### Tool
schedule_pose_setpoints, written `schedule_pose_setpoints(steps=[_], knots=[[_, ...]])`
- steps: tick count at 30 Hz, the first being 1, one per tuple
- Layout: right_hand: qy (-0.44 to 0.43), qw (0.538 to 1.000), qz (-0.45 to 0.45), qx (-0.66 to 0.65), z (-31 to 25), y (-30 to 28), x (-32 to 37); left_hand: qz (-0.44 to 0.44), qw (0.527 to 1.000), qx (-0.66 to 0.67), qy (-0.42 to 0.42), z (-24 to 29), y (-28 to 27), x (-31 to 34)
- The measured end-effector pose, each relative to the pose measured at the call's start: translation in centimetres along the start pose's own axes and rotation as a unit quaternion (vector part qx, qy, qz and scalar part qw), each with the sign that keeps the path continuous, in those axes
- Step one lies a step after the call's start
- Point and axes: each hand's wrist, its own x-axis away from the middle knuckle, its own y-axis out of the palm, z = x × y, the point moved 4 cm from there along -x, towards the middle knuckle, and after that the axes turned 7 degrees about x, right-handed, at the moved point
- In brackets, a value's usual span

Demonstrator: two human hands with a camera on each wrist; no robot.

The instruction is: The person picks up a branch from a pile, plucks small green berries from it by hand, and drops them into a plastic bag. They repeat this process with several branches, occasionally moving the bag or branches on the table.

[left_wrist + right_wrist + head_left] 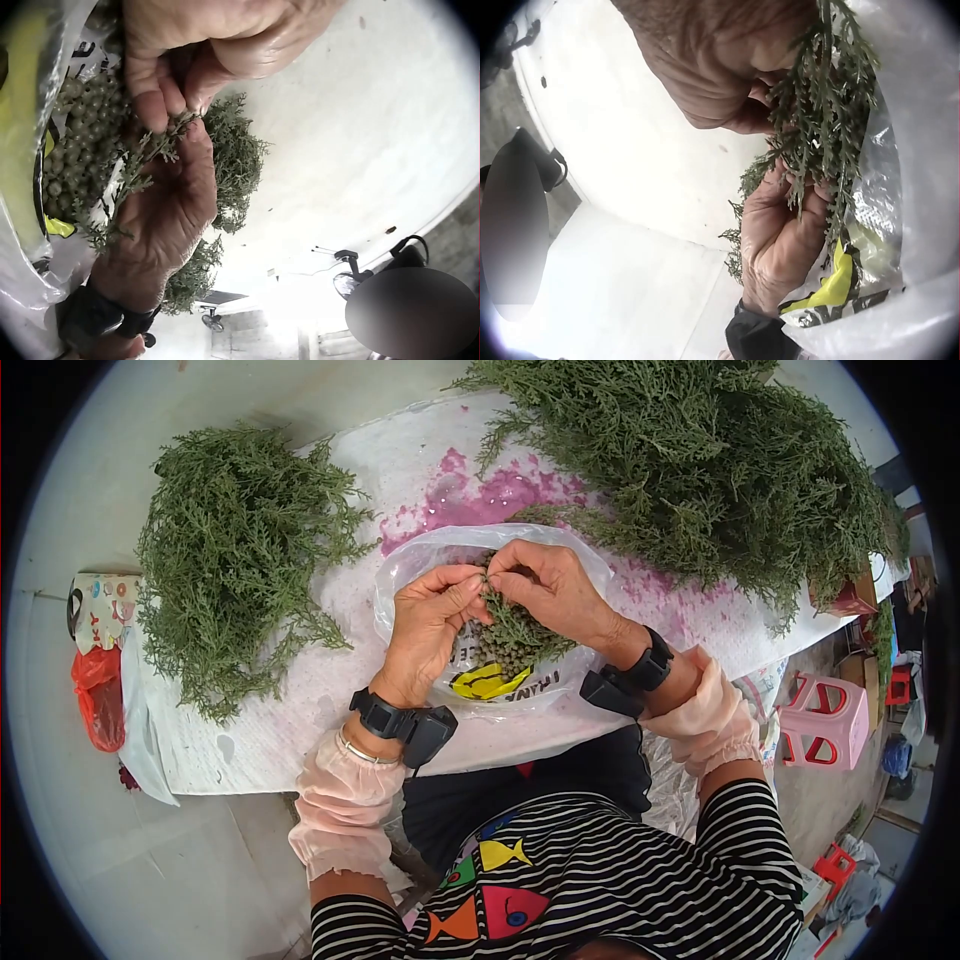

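A green sprig (522,628) (135,178) (817,112) is pinched between both hands over an open clear plastic bag (398,565) with a yellow print. The left hand (425,625) (225,37) (780,244) holds it with thumb and fingertips. Close against those fingertips, the right hand (560,595) (169,217) (712,67) pinches the same sprig, whose leafy part hangs below it. Small round green-brown berries (500,653) (84,142) lie inside the bag, partly hidden by the leaves.
On the white-covered table (330,710) lie a leafy pile (250,550) at left and a larger one (690,470) at right. Pink stains (480,500) mark the cover behind the bag. A pink stool (825,722) stands at right; a red bag (98,700) hangs at left.
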Motion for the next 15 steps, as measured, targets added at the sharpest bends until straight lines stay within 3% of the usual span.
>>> schedule_pose_setpoints(steps=[11,14,15], knots=[[-0.017,0.999,0.014,0.042,-0.1,-0.1,0.3,0.001,0.999,-0.038,0.023,-0.5,0.0,0.2],[0.02,0.999,-0.035,-0.029,-0.7,-0.8,0.1,-0.003,0.999,-0.019,0.042,0.0,0.6,0.2],[0.004,0.999,-0.002,-0.035,-1.4,-1.7,0.1,-0.004,0.999,-0.017,0.03,-0.4,1.0,0.4]])
